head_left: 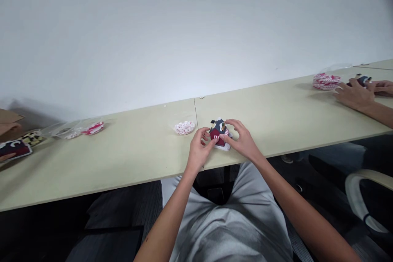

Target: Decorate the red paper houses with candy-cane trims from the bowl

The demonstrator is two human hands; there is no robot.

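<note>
A small model house (217,132) with dark red walls, a dark blue roof and a white base is near the table's front edge, between my hands. My left hand (200,147) grips its left side, thumb on the red front by a red-and-white striped piece. On the other side, my right hand (242,138) holds it, with the thumb low at the front and fingers near the roof. The fingers cover parts of the walls. Just left of the house lies a small bundle of white, red-flecked pieces (184,127), apart from both hands.
Pale tables (138,151) meet at a seam and run along a white wall. At right, another person's hands (356,94) hold a similar item beside a striped red-and-white bundle (326,82). Clear plastic with red pieces (93,128) and a dark printed piece (15,149) lie at left.
</note>
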